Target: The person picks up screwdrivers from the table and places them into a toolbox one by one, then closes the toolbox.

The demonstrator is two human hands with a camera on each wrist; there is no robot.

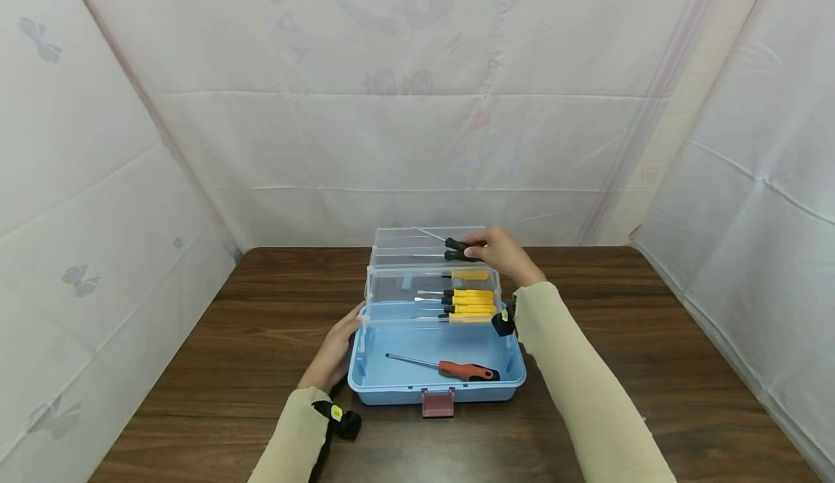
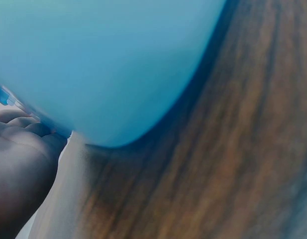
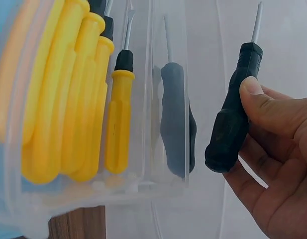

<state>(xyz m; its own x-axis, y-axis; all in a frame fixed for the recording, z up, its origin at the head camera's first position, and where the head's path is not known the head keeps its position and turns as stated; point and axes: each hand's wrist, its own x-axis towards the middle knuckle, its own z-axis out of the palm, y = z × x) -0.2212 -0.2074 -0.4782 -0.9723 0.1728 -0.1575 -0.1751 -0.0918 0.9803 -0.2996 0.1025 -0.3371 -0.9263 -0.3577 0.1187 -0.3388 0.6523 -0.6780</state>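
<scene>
My right hand (image 1: 499, 251) holds a screwdriver (image 3: 232, 117) with a black handle, thumb on one side and fingers on the other, over the upper clear tray (image 1: 391, 240). Its metal shaft points to the left in the head view. A second black-handled screwdriver (image 3: 172, 119) lies in that tray, just beside the held one. Against the left side of the blue toolbox (image 1: 372, 396) rests my left hand (image 1: 335, 349), its fingers extended along the wall by the rim. An orange-and-black screwdriver (image 1: 464, 371) lies on the box's blue floor.
Several yellow-handled screwdrivers (image 1: 471, 302) lie side by side in the lower clear tray (image 1: 391, 287), with one more (image 3: 119, 119) apart from them. A dark red latch (image 1: 438, 403) hangs at the box's front. The wooden table (image 1: 274, 338) meets pale sheeting (image 1: 417, 142) at the back.
</scene>
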